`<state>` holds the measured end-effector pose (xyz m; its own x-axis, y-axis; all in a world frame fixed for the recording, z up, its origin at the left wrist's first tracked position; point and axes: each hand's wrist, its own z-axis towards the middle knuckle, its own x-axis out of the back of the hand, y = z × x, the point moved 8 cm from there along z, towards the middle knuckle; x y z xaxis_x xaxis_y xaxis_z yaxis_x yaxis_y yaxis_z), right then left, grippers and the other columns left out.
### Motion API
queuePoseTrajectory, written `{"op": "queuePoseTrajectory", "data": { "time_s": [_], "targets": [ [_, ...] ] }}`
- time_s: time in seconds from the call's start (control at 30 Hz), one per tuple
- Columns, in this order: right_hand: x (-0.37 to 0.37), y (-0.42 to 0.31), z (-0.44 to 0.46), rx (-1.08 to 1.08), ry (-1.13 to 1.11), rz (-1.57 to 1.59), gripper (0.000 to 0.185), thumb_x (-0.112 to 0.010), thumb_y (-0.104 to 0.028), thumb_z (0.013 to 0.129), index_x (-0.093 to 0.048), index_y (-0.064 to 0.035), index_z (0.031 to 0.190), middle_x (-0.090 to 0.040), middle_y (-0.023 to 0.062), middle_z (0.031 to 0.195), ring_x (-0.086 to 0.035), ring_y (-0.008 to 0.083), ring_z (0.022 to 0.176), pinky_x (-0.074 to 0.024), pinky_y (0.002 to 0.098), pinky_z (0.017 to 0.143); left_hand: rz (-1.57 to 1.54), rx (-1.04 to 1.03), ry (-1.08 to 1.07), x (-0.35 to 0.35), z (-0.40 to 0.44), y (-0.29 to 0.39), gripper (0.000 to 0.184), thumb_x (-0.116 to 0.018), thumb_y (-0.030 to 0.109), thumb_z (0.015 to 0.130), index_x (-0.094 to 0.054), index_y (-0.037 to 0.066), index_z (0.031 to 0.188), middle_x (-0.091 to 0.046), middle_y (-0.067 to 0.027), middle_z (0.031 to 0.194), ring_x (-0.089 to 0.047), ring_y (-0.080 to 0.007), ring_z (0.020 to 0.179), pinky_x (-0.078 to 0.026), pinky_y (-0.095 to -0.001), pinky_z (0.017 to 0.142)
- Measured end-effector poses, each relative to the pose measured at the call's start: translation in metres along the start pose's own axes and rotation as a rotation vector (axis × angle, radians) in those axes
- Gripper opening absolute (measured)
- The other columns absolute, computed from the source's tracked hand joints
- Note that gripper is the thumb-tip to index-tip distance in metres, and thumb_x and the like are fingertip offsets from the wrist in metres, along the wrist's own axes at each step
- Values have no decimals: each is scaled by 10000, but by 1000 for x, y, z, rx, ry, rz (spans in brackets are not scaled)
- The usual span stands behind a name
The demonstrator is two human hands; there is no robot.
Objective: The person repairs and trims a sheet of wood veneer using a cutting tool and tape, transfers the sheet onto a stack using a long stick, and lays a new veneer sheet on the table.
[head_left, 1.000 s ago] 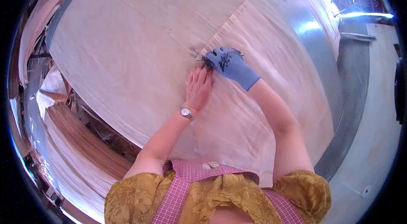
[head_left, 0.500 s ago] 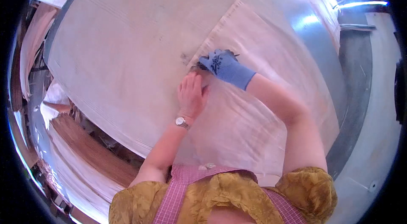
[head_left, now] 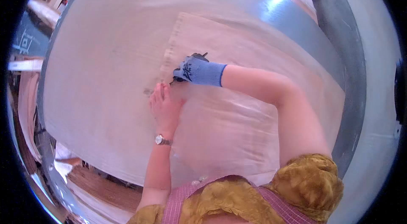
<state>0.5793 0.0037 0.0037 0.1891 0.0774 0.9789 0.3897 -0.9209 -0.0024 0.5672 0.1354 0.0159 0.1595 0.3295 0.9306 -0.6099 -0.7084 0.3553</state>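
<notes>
A pale pinkish sheet of cloth [head_left: 237, 33] lies over a larger pale sheet [head_left: 101, 59] on the table. Along its left side runs a stitched-looking edge. My left hand [head_left: 164, 107], bare with a wristwatch, rests on the fabric beside that edge, fingers stretched forward and fingertips touching it. Just right of those fingertips, my right hand [head_left: 190, 69], in a blue and black glove, is closed around a thin dark pointed tool [head_left: 204, 55]. One end sticks out behind the glove and a dark tip shows near my left fingers; its exact kind is hidden by the hand.
The shiny metal tabletop [head_left: 275, 8] shows beyond the sheets. A dark grey table edge [head_left: 339, 25] curves down the right side. Brown, board-like material [head_left: 101, 186] and folded pale sheets [head_left: 29, 105] lie off the left side. A small dark smudge marks the lower sheet.
My view has turned, so cloth and hands appear further left and lower. Both hands remain close together at the stitched edge, the tool still in my right hand.
</notes>
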Motion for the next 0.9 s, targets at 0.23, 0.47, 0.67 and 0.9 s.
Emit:
{"op": "queuePoseTrajectory", "data": {
  "time_s": [0.23, 0.47, 0.67, 0.9],
  "targets": [
    [-40, 4, -2, -203, 92, 114, 111, -546, -253, 895, -596, -156, 914, -668, 87, 825, -657, 294, 821, -512, 430, 672, 194, -46, -122, 2, -16, -42, 841, -788, 396, 715, -430, -5, 1362, -434, -168, 1388, -428, -327, 1261, -357, -461, 1028],
    [-61, -15, -16, -376, 61, 38, 107, -551, -251, 890, -603, -170, 936, -672, 83, 847, -662, 297, 845, -507, 441, 679, 46, -284, -145, -55, 1, -28, 934, -788, 459, 693, -393, -39, 1378, -448, -208, 1372, -398, -352, 1283, -319, -437, 1088],
    [-89, 74, -90, -623, 15, 110, 181, -532, -275, 906, -616, -181, 1036, -686, 93, 898, -678, 305, 849, -517, 448, 722, 220, -301, -334, -74, 54, 48, 894, -726, 573, 723, -444, -30, 1319, -492, -220, 1338, -482, -364, 1224, -387, -441, 1040],
    [-125, 105, -224, -875, -3, 169, 239, -485, -331, 945, -627, -183, 1067, -697, 92, 1028, -670, 311, 952, -513, 458, 785, 250, -236, -467, -116, 79, 89, 866, -686, 627, 736, -474, -4, 1290, -506, -216, 1326, -464, -351, 1246, -376, -446, 1049]
  ]
}}
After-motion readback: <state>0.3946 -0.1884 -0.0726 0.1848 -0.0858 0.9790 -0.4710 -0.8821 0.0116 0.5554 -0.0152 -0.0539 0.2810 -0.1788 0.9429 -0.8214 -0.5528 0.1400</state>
